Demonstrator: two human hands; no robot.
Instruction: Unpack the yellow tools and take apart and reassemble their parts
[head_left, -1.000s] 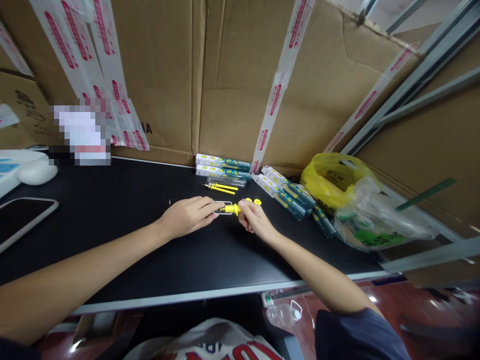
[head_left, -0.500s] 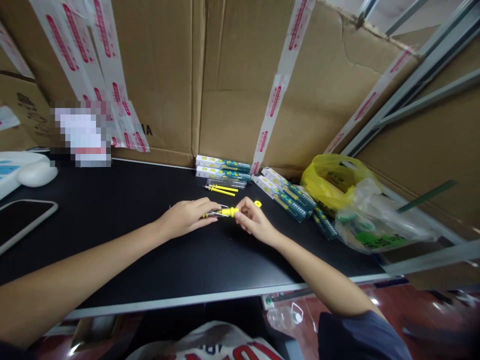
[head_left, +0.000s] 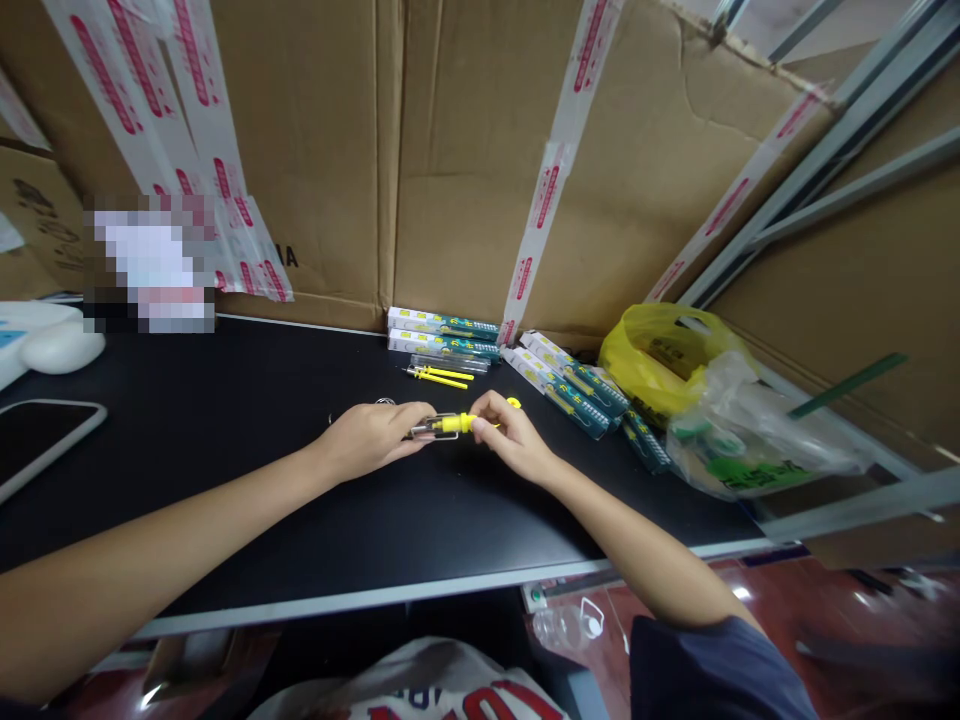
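Above the black tabletop, a spring scale (head_left: 452, 424) lies level between my two hands, with a yellow end piece, a clear section and a thin metal wire frame. My left hand (head_left: 379, 435) is closed around its left part, which the fingers mostly hide. Pinching the yellow end from the right is my right hand (head_left: 511, 438). A yellow ring-shaped tab (head_left: 514, 403) shows just behind the right fingers; whether it joins the scale I cannot tell. A thin metal ring (head_left: 385, 401) peeks out behind my left hand. Farther back lie yellow rods (head_left: 444, 377) beside a clear tube (head_left: 450, 364).
Printed boxes (head_left: 442, 341) lie along the cardboard wall (head_left: 465, 220), and more boxes (head_left: 566, 390) lie at right. Beyond them are a yellow plastic bag (head_left: 626, 350) and a clear bag (head_left: 750, 440). A phone (head_left: 45, 440) lies at left near a white device (head_left: 64, 345).
My left fingers have drawn slightly left along the spring scale, so more of its clear section and wire frame shows. The right hand keeps its pinch. The view has shifted slightly.
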